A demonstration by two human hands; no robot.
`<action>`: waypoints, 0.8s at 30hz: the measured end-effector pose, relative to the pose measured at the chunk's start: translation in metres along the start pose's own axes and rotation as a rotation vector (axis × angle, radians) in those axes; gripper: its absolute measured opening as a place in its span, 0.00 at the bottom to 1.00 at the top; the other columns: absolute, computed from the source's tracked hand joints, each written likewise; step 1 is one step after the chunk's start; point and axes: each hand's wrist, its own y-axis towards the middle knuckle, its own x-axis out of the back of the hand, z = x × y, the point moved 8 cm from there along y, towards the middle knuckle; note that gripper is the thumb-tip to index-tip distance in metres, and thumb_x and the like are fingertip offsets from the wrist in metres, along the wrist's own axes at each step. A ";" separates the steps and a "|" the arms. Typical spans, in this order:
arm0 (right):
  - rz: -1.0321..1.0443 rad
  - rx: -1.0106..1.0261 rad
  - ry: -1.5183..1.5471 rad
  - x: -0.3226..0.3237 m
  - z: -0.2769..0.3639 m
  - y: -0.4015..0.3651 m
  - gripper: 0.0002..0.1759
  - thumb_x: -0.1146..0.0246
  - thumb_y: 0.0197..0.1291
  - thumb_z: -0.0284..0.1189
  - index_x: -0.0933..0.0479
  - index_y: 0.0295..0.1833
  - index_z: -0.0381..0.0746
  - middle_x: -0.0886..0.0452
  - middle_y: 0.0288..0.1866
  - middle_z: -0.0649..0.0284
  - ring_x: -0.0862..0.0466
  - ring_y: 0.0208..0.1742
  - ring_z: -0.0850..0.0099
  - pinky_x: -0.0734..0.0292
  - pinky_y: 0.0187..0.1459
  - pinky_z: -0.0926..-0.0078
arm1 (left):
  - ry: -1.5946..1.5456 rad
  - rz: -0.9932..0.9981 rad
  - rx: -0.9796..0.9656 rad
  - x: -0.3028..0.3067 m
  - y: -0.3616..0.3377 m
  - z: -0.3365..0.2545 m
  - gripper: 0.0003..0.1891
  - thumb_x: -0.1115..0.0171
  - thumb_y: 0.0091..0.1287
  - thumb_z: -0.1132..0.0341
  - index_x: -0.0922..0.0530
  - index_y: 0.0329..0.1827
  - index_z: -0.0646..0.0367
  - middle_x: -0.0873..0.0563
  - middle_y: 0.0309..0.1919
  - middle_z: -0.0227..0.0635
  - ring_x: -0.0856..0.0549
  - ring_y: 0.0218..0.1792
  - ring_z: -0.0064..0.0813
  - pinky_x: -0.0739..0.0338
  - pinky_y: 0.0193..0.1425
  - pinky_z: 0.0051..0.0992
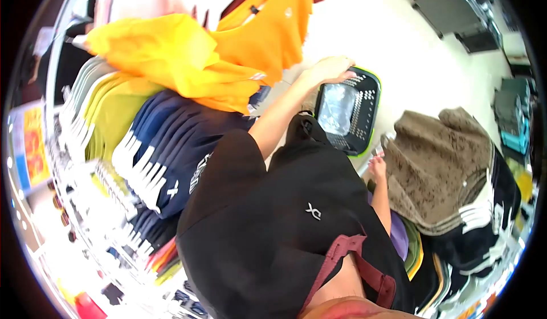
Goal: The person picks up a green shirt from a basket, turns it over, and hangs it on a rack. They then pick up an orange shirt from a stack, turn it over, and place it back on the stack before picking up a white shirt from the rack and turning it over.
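Observation:
A black shopping basket [369, 114] with a bright green rim is in front of my body. Inside it lies a clear plastic package [337, 111]. My left hand [333, 71] reaches forward to the basket's far end, its fingers closed over the rim; a handle cannot be made out. On the right, my right hand [377, 166] is small in view, with its fingers pinched at a white tag [378, 149]. That tag is beside a brown mottled sweatshirt [439, 165], which hangs at the front of a row of clothes.
Racks of hanging clothes flank me: navy shirts [188, 131], olive shirts [117, 105] and orange shirts [259, 39] on the left. A black garment [504, 188] hangs at the right. Pale floor [393, 39] shows ahead, with grey cases [450, 11] at the top right.

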 end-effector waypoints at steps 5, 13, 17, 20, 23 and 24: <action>0.151 0.194 -0.111 -0.003 0.076 0.083 0.13 0.41 0.74 0.37 0.25 0.57 0.43 0.15 0.39 0.64 0.17 0.31 0.75 0.27 0.21 0.79 | -0.071 -0.580 0.142 0.098 -0.109 -0.029 0.19 0.39 0.72 0.60 0.21 0.58 0.65 0.16 0.52 0.53 0.17 0.56 0.49 0.23 0.62 0.39; 0.557 0.452 -0.434 -0.178 0.177 0.026 0.15 0.39 0.67 0.32 0.21 0.55 0.38 0.15 0.39 0.64 0.17 0.35 0.76 0.23 0.31 0.78 | -0.078 -0.555 0.613 -0.038 -0.352 -0.055 0.17 0.36 0.71 0.63 0.20 0.56 0.67 0.12 0.44 0.49 0.12 0.47 0.42 0.19 0.52 0.35; 0.857 0.849 -0.596 -0.296 0.293 -0.089 0.15 0.38 0.70 0.37 0.21 0.57 0.41 0.16 0.43 0.70 0.19 0.41 0.80 0.22 0.39 0.79 | -0.204 -0.695 0.794 -0.085 -0.440 -0.062 0.17 0.36 0.71 0.63 0.19 0.57 0.65 0.12 0.45 0.50 0.12 0.47 0.43 0.19 0.52 0.35; 0.916 1.106 -0.490 -0.361 0.416 -0.197 0.16 0.39 0.72 0.36 0.20 0.57 0.36 0.15 0.44 0.65 0.19 0.42 0.76 0.24 0.45 0.77 | -0.209 -0.786 0.804 -0.085 -0.461 -0.057 0.17 0.37 0.71 0.62 0.19 0.56 0.65 0.12 0.46 0.49 0.12 0.48 0.44 0.19 0.53 0.36; 0.850 1.513 -0.575 -0.404 0.536 -0.336 0.17 0.40 0.74 0.34 0.23 0.60 0.34 0.15 0.53 0.61 0.17 0.53 0.74 0.24 0.57 0.75 | -0.169 -0.812 0.724 -0.062 -0.448 -0.056 0.17 0.38 0.71 0.60 0.18 0.54 0.64 0.12 0.48 0.48 0.13 0.52 0.47 0.20 0.56 0.39; 0.920 1.528 -0.476 -0.425 0.568 -0.371 0.16 0.40 0.74 0.32 0.22 0.60 0.34 0.15 0.56 0.59 0.17 0.55 0.73 0.25 0.59 0.74 | -0.134 -0.836 0.636 -0.051 -0.441 -0.058 0.17 0.38 0.71 0.60 0.19 0.54 0.63 0.13 0.48 0.49 0.14 0.52 0.49 0.20 0.57 0.39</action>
